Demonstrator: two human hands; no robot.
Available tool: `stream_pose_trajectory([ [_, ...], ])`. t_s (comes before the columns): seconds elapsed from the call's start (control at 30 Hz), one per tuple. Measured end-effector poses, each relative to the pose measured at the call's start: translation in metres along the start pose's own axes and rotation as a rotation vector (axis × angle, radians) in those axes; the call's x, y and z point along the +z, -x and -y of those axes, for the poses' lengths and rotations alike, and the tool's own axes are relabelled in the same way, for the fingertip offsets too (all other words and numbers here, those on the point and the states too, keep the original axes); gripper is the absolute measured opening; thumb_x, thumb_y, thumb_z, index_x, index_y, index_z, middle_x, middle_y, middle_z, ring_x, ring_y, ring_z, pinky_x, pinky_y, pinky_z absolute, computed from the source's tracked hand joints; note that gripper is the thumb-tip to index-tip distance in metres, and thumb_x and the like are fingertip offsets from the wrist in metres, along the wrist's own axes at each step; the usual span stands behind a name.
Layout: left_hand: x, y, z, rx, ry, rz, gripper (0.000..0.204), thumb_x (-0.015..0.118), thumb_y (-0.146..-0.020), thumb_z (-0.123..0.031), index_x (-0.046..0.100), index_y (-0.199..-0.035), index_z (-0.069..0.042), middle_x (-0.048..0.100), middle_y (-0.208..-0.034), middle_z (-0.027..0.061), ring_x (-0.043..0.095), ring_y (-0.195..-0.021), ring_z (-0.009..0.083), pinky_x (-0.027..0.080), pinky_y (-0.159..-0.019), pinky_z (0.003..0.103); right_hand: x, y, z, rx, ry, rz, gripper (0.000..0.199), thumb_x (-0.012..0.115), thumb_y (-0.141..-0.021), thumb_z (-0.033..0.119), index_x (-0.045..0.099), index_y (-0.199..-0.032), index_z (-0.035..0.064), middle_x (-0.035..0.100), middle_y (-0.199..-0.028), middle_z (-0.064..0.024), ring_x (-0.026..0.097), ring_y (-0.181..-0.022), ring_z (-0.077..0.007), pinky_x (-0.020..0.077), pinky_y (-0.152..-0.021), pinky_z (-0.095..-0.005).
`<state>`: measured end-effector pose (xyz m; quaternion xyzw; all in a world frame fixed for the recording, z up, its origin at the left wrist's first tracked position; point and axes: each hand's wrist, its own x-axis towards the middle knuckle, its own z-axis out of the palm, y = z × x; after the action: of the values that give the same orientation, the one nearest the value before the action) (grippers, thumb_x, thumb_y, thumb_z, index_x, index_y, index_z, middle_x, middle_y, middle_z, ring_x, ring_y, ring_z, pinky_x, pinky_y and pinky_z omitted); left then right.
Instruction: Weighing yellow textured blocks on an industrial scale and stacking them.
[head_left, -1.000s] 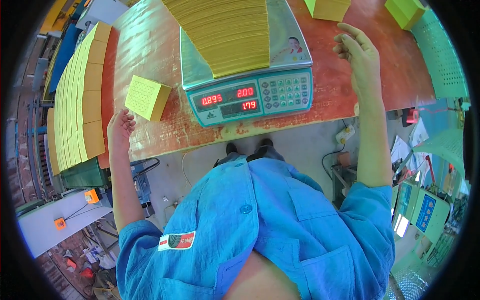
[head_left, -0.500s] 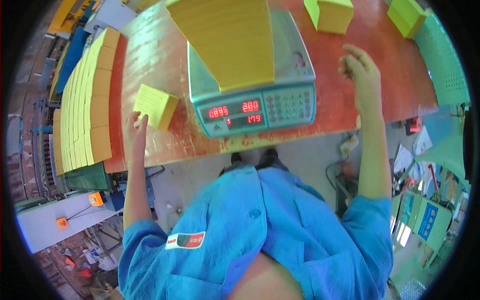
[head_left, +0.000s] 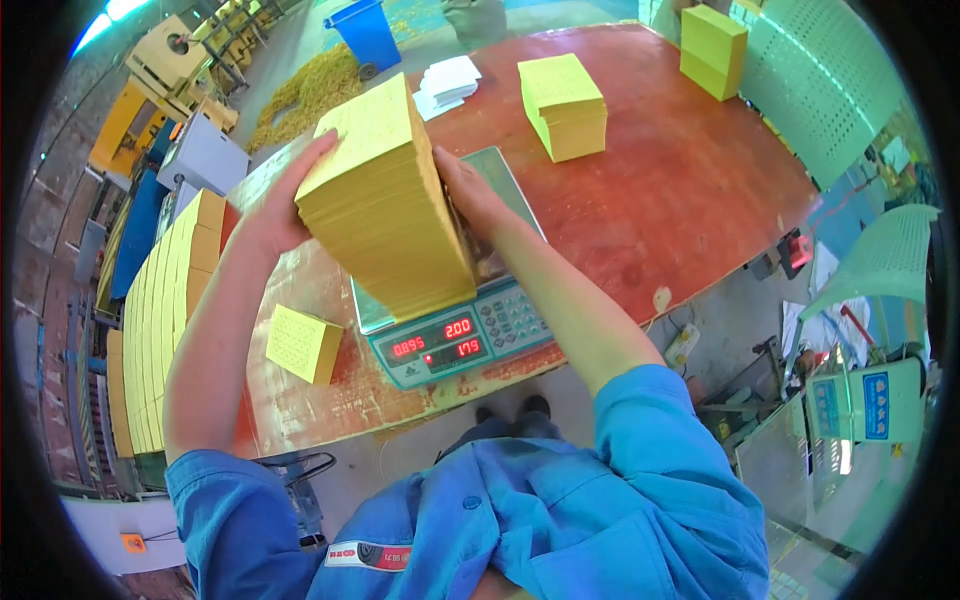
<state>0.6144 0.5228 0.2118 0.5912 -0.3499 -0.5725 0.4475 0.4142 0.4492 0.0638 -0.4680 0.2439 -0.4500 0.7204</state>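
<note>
Def a workshop: machinery (head_left: pixel 168 55), scale (head_left: pixel 460 338) on a scuffed red table (head_left: pixel 670 195), yellowish scraps (head_left: pixel 312 103) piled on the floor (head_left: pixel 287 55).

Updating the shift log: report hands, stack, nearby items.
Left hand at left side of tall yellow stack, right hand at its right side. Stack on scale. Small yellow block left of scale, clear of both hands.

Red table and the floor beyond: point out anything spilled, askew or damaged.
Yellowish scraps lie heaped on the floor by the blue bin, as if spilled. The red table looks worn: its coating is patchy along the near edge.
</note>
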Motion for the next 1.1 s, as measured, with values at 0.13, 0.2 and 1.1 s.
stream_pose_trajectory([
  [0.13, -0.029, 0.009, 0.007, -0.126, 0.095, 0.214, 0.051, 0.065, -0.089, -0.038, 0.058, -0.127, -0.005, 0.066, -0.115, 0.0077, 0.064, -0.103, 0.0188, 0.052, -0.090, 0.035, 0.003, 0.062, 0.007, -0.152, 0.311, -0.068, 0.051, 0.043, -0.101, 0.038, 0.052, -0.128, -0.0037, 0.061, -0.123, -0.0135, 0.056, -0.114, -0.0199, 0.0410, -0.098, -0.0313],
  [0.2, -0.030, 0.020, 0.010, -0.178, 0.127, 0.272, 0.045, 0.062, -0.092, -0.034, 0.058, -0.126, -0.004, 0.068, -0.112, 0.0069, 0.067, -0.098, 0.0183, 0.053, -0.089, 0.033, 0.004, 0.106, -0.002, -0.175, 0.311, -0.170, 0.046, 0.047, -0.100, 0.032, 0.052, -0.127, -0.0044, 0.062, -0.118, -0.0143, 0.055, -0.114, -0.0194, 0.0415, -0.098, -0.0315],
  [1.1, 0.298, -0.047, 0.066, 0.077, 0.349, 0.339, 0.054, 0.051, -0.095, -0.041, 0.046, -0.136, -0.005, 0.059, -0.126, 0.0107, 0.060, -0.111, 0.0258, 0.050, -0.093, 0.044, -0.294, 0.194, 0.178, 0.137, 0.135, -0.259, 0.055, 0.058, -0.095, 0.040, 0.056, -0.128, -0.0045, 0.065, -0.118, -0.0100, 0.061, -0.107, -0.0176, 0.0461, -0.094, -0.0317],
])
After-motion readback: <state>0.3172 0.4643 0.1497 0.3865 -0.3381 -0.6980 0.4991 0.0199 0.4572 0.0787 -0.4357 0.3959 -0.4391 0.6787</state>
